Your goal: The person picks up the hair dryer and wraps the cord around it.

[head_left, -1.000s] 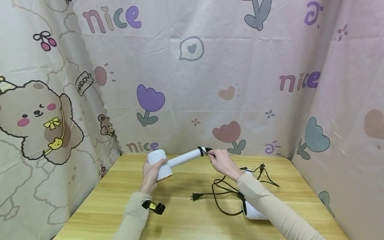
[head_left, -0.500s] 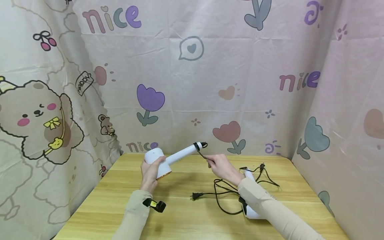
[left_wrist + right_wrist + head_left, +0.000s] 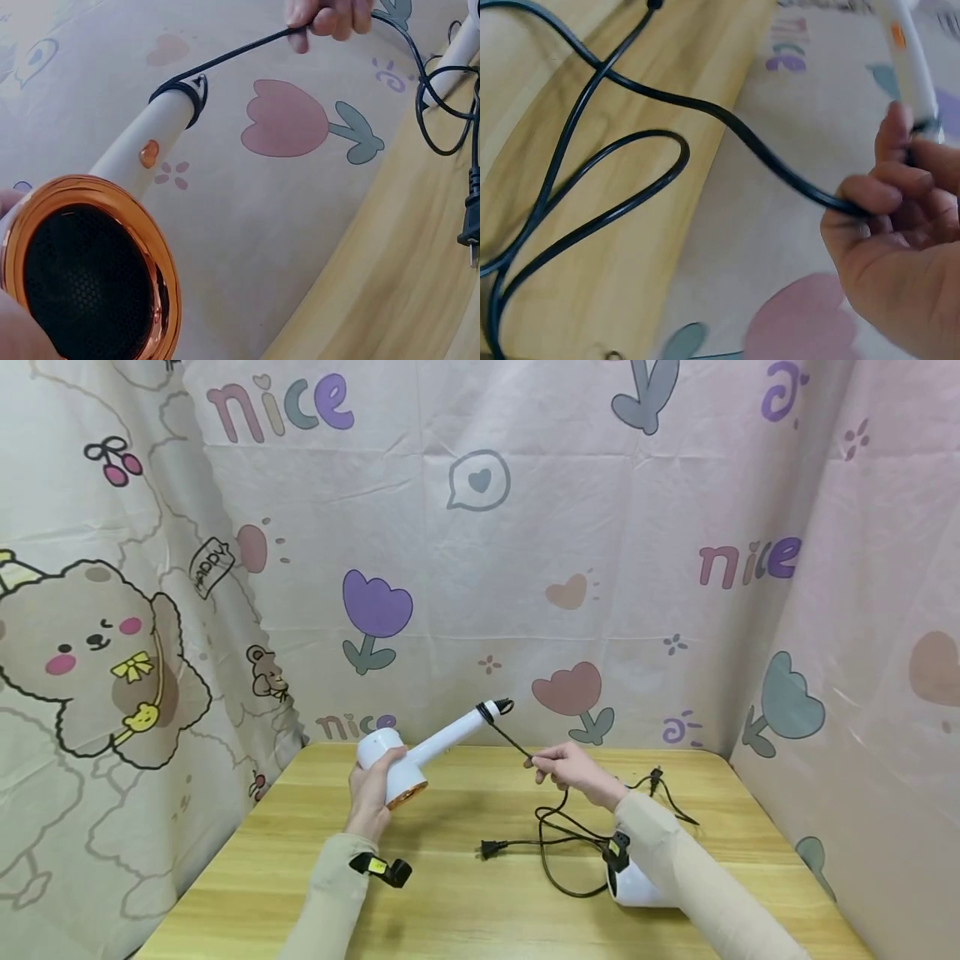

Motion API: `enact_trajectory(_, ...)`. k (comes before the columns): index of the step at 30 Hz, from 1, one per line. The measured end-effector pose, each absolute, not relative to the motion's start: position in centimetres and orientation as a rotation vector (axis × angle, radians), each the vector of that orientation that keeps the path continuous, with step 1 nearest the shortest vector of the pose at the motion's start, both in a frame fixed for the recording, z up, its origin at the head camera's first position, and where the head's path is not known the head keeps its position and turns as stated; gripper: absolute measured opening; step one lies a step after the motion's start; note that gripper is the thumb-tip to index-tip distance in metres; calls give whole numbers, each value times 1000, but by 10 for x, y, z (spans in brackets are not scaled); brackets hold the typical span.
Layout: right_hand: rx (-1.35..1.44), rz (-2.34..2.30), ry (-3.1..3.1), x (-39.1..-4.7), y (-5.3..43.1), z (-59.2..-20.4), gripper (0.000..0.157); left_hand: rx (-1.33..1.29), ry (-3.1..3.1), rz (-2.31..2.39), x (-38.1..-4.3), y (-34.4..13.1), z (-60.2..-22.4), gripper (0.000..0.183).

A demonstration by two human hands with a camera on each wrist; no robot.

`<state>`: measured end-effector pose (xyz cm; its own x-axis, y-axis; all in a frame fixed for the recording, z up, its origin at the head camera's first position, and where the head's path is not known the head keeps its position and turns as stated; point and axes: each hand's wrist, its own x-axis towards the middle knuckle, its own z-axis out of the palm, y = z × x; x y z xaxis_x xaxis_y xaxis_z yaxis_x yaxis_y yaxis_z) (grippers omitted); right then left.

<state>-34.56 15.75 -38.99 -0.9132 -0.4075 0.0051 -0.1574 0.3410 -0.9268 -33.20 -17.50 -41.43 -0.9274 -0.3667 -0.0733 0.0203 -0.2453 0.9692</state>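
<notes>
The left hand is curled tight round the fat head of a white hair dryer. The handle pokes out from that hand toward the right hand, whose fingers pinch the black cord. Cord runs straight between that pinch and the handle's wrapped end. Below the right hand, a plug lies on the table.

Dressed in plain cream long sleeves, ending just behind each grip; fitted farther back with black wrist cameras bearing small yellow labels.
</notes>
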Motion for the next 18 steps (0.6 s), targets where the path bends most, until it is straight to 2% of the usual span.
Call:
enact_trajectory(6, -378, -1726, 2146, -364, 174, -389, 29, 424, -1672, -2366, -332, -178, -409, 81)
enact_trajectory(18, -296, -1419, 2548, -381, 175, -383, 25, 320, -1723, -2527, -328, -167, -406, 69)
